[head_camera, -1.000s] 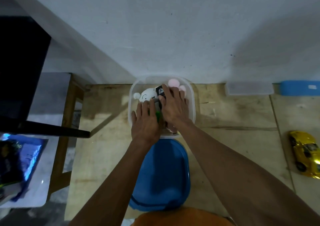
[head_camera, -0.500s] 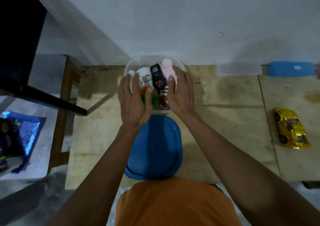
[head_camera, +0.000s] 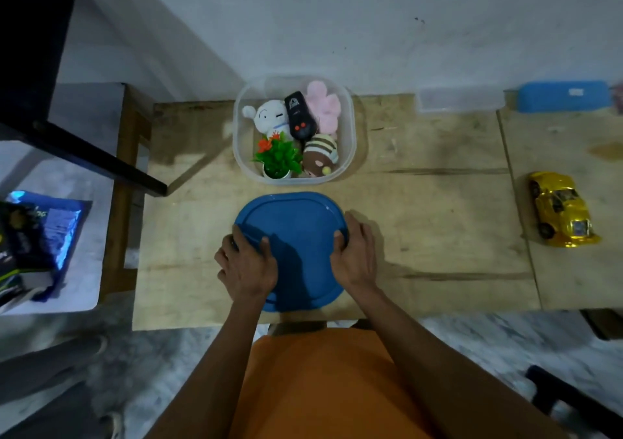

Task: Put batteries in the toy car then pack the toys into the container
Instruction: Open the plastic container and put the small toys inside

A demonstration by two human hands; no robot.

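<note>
A clear plastic container (head_camera: 350,125) stands at the back of the wooden table against the wall. It holds a white plush (head_camera: 269,118), a black remote (head_camera: 298,115), a pink plush (head_camera: 323,105), a striped brown plush (head_camera: 320,159) and a small green potted plant (head_camera: 278,159). In front of it lies the blue lid (head_camera: 296,233). My left hand (head_camera: 247,265) grips the lid's left edge with the thumb on top. My right hand (head_camera: 355,253) grips its right edge. The yellow toy car (head_camera: 561,208) sits far right on the table.
A small clear box (head_camera: 460,100) and a blue case (head_camera: 564,96) lie along the wall at the back right. A dark shelf edge (head_camera: 87,155) juts in from the left. A blue packet (head_camera: 40,236) lies on a lower surface at the left.
Both hands have left the toys in the container and pulled back toward me. They now hold the blue lid at its two sides.
</note>
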